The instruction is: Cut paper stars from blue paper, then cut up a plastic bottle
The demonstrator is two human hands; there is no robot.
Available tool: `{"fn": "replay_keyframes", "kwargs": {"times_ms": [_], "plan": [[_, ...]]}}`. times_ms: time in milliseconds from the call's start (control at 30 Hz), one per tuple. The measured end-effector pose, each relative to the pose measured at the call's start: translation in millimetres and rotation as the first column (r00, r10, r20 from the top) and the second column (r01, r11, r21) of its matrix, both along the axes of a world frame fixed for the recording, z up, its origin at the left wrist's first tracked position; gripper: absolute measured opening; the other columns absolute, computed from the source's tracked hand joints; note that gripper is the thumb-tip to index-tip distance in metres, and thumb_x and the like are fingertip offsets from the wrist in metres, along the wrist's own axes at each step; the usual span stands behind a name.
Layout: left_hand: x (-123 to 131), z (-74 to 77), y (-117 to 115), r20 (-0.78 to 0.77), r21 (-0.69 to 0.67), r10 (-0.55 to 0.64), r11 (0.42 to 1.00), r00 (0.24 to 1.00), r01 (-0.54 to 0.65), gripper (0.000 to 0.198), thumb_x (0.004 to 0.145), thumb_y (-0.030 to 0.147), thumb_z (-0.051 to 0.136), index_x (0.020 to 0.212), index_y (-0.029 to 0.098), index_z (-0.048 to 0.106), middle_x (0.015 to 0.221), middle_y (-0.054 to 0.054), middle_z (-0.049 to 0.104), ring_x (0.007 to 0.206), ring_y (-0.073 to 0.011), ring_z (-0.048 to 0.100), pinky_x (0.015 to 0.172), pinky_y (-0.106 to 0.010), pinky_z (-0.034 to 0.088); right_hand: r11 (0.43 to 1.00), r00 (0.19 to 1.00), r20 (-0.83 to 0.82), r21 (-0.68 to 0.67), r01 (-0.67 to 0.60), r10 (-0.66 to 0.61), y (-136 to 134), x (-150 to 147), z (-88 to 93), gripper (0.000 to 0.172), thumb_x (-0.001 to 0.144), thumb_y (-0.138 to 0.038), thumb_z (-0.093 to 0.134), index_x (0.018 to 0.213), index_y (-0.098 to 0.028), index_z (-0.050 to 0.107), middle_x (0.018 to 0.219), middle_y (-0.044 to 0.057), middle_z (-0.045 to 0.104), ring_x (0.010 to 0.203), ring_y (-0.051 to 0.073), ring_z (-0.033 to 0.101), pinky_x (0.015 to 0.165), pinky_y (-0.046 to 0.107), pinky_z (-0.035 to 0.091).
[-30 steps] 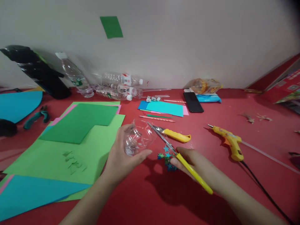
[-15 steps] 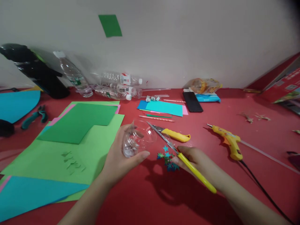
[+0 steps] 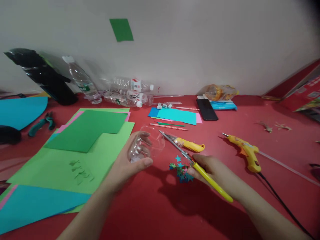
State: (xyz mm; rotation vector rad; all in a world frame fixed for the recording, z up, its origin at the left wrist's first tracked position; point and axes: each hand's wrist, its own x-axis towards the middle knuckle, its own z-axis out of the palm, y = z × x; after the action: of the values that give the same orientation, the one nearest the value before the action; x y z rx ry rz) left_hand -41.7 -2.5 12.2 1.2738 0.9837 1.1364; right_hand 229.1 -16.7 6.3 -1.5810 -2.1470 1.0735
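Note:
My left hand (image 3: 127,163) is wrapped round a clear piece of plastic bottle (image 3: 156,144), its open rim facing right. In my right hand (image 3: 210,170) are yellow-handled scissors (image 3: 212,182), held near the pivot, with the blades pointing up and left toward the plastic rim. The blades look closed. Small blue, green and pink paper stars (image 3: 180,170) lie on the red table just left of my right fingers. A yellow utility knife (image 3: 191,145) rests behind the scissors.
Green paper sheets (image 3: 115,151) and a blue sheet (image 3: 37,205) cover the left. A yellow glue gun (image 3: 246,151) lies right, its cord trailing forward. Plastic bottles (image 3: 125,98), a black phone (image 3: 207,109) and a black flask (image 3: 50,80) are near the wall (image 3: 175,43).
The view has shifted slightly, so most things appear a little further right. My left hand has turned the plastic piece slightly and moved it a little left, away from the scissors.

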Motion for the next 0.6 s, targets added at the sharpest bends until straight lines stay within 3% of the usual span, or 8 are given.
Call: {"fn": "replay_keyframes", "kwargs": {"times_ms": [200, 600], "plan": [[1.0, -4.7, -1.9, 0.105, -0.042, -0.111, 0.992, 0.988, 0.116, 0.060, 0.068, 0.044, 0.077, 0.119, 0.028, 0.051, 0.106, -0.006, 0.054, 0.067, -0.0122, 0.051, 0.054, -0.025, 0.039, 0.999, 0.998, 0.042, -0.021, -0.049, 0.050, -1.6, 0.5, 6.6, 0.042, 0.088, -0.059, 0.050, 0.072, -0.020, 0.046, 0.063, -0.003, 0.043, 0.056, 0.013, 0.035, 0.052, 0.026, 0.031], [1.5, -3.6, 0.2, 0.167, -0.045, -0.175, 0.982, 0.970, 0.185, 0.050, 0.069, 0.042, 0.076, 0.111, 0.026, 0.054, 0.104, -0.006, 0.057, 0.058, -0.0092, 0.051, 0.047, -0.023, 0.036, 0.990, 0.981, -0.187, -0.121, -0.078, 0.054, 0.4, 5.6, 2.6, 0.045, 0.089, -0.059, 0.050, 0.069, -0.019, 0.043, 0.064, -0.005, 0.035, 0.058, 0.011, 0.032, 0.049, 0.023, 0.029]]}}
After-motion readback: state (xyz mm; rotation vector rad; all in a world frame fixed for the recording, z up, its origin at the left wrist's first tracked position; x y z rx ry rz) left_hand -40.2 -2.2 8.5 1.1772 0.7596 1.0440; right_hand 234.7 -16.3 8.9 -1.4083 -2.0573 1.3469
